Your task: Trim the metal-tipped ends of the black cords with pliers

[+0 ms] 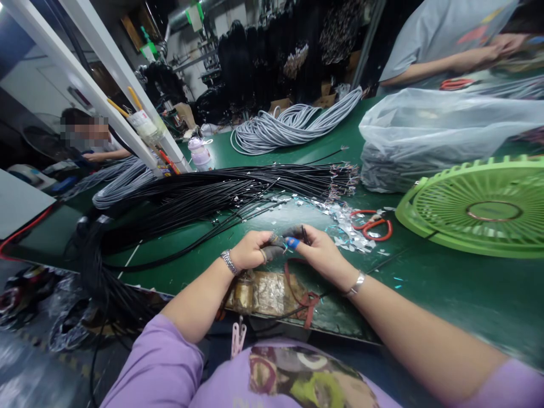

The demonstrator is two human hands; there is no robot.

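Note:
My left hand (258, 248) and my right hand (311, 243) meet fingertip to fingertip over the green table, with grey covers on several fingers and blue tape on my right thumb. Both hands are pinched on the end of a cable; thin light-blue wire shows between them, though most of the end is hidden by the fingers. A large bundle of black cables (204, 195) lies just beyond, its stripped ends (342, 180) showing coloured wires. Scraps of foil and clipped wire (351, 226) are strewn to the right, beside red-handled scissors (370, 225).
A green fan (480, 207) and a plastic bag (442, 136) stand at the right. Coiled grey cables (293, 127) lie at the back, near a lilac bottle (199, 154). A taped block (267, 292) sits at the front edge. Two other people work nearby.

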